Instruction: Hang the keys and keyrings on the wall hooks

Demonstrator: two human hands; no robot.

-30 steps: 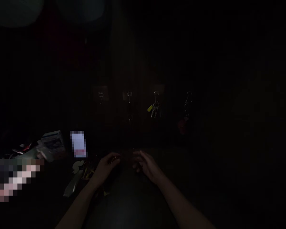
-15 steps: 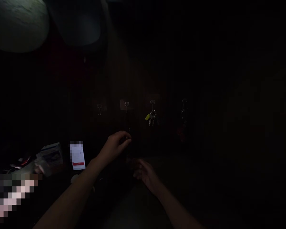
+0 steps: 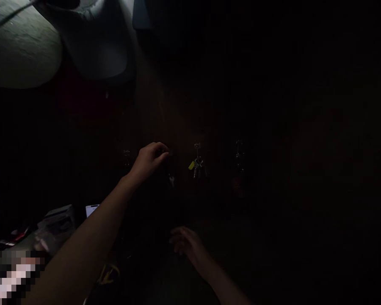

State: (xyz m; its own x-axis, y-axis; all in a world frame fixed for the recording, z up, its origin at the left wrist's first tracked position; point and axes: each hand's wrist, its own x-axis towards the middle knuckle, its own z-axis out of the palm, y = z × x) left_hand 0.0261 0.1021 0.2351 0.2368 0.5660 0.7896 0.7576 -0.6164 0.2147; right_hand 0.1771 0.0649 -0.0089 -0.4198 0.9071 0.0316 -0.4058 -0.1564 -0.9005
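Note:
The scene is very dark. My left hand is raised with thumb and fingers pinched, in front of where the second hook was seen. A small pale key dangles just below the fingertips; what links it to them is too dark to make out. Lower down, my right hand hovers with its fingers loosely bent and apart, nothing visible in them. Right of my left hand, a bunch of keys with a yellow-green tag hangs from a metal hook.
Another hook is on the left, and one on the right bears dark items with a reddish piece. Hats hang above. At lower left are a box, a partly covered phone and a yellow loop.
My left hand has risen to the second hook's height, the key hanging beneath it. My right hand has dropped a little and moved apart from the hanging item. The view has shifted slightly.

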